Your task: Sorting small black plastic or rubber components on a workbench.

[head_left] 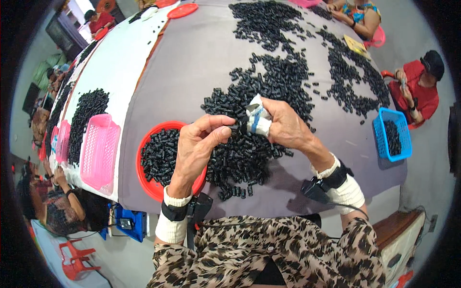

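My left hand is closed, its thumb and forefinger pinching a small black cylindrical piece. Facing it, my right hand grips a folded white cloth with blue stripes, which meets the piece's far side. Both hands hover over a large heap of similar black pieces on the grey-covered table. Beside my left forearm sits a red basin filled with the same pieces; that forearm hides part of its rim.
A pink basket stands on the white cloth at left. At right, a blue basket holds black pieces near a person in red. Cabled devices are strapped to my wrists. Other people sit around the table.
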`<state>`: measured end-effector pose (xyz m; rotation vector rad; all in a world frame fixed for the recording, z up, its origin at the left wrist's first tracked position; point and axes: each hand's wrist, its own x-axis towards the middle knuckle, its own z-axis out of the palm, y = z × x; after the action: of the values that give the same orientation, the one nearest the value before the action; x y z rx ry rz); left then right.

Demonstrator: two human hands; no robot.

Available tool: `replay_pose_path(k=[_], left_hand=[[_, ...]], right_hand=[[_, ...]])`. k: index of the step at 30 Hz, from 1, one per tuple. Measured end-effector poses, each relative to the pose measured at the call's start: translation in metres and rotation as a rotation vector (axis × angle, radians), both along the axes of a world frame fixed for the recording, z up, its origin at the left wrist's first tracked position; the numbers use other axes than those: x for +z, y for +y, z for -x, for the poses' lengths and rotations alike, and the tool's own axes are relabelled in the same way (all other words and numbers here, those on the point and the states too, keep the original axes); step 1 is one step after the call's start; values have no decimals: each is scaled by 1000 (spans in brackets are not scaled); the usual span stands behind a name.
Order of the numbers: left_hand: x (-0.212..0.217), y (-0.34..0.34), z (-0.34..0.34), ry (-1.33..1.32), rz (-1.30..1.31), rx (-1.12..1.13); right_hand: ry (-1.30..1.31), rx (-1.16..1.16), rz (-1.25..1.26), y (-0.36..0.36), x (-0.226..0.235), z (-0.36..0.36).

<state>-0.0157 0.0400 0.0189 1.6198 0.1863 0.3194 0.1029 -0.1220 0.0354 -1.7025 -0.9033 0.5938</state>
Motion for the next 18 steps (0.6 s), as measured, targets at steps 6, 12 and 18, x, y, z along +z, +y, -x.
replay_pose_path(k=[6,12,18], left_hand=[[21,5,14,-148,184,-17],[28,0,19,-220,531,-80],[28,1,16,-248,649,-150]], right_hand=[[-27,44,-43,13,22,22],[-93,64,-58,14,31,32],[-64,55,-61,15,36,34]])
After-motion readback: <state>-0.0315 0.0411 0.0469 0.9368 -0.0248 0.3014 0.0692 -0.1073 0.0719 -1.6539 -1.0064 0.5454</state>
